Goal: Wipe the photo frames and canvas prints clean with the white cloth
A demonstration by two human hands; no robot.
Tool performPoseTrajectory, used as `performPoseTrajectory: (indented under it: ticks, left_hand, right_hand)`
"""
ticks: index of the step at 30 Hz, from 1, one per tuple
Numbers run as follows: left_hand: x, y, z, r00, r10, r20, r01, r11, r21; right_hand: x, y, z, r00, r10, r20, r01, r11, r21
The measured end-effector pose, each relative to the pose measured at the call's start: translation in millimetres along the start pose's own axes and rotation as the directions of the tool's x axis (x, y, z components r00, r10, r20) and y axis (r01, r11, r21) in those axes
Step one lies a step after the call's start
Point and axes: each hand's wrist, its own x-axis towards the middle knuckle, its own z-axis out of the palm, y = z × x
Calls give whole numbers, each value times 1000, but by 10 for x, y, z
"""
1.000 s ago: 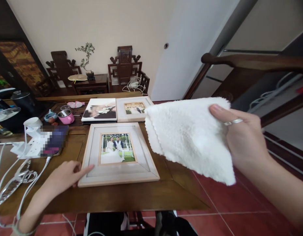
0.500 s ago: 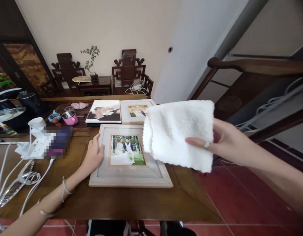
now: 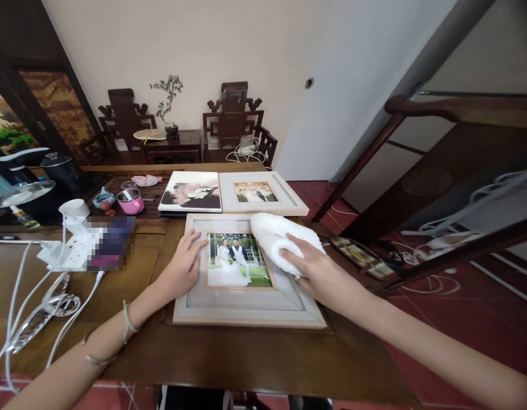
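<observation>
A pale picture frame (image 3: 246, 310) with a photo of two people in it lies flat on the brown wooden table (image 3: 229, 364). On its left border rests my left hand (image 3: 184, 265), fingers stretched out and touching the frame. My right hand (image 3: 312, 262) grips a white cloth (image 3: 274, 230), bunched and folded, against the frame's upper right part. The cloth hides that corner and some of the right border.
Behind lie a photo album (image 3: 190, 191) and a second frame (image 3: 289, 196). To the left are a power strip (image 3: 70, 250) with cables, a clear ornate object (image 3: 41, 313), a pink cup (image 3: 130, 202) and a black kettle (image 3: 60, 173). A wooden chair (image 3: 451, 114) stands at right.
My right hand has brought the cloth down and left onto the frame, where it is now bunched. My left hand's fingers have shifted further onto the frame's left border.
</observation>
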Motion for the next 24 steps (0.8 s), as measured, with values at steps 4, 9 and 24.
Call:
performPoseTrajectory:
  ticks: [4, 9, 24]
  left_hand:
    - [17, 4, -20, 998, -3, 58, -1, 998, 65]
    - [29, -1, -21, 999, 6, 54, -11, 995, 98]
    - [4, 5, 60, 999, -11, -34, 13, 998, 66]
  right_hand:
    - [165, 77, 45, 999, 29, -28, -30, 999, -45]
    - [424, 125, 56, 990, -73, 118, 89, 986, -138]
    - [333, -233, -173, 990, -121, 67, 128, 983, -128]
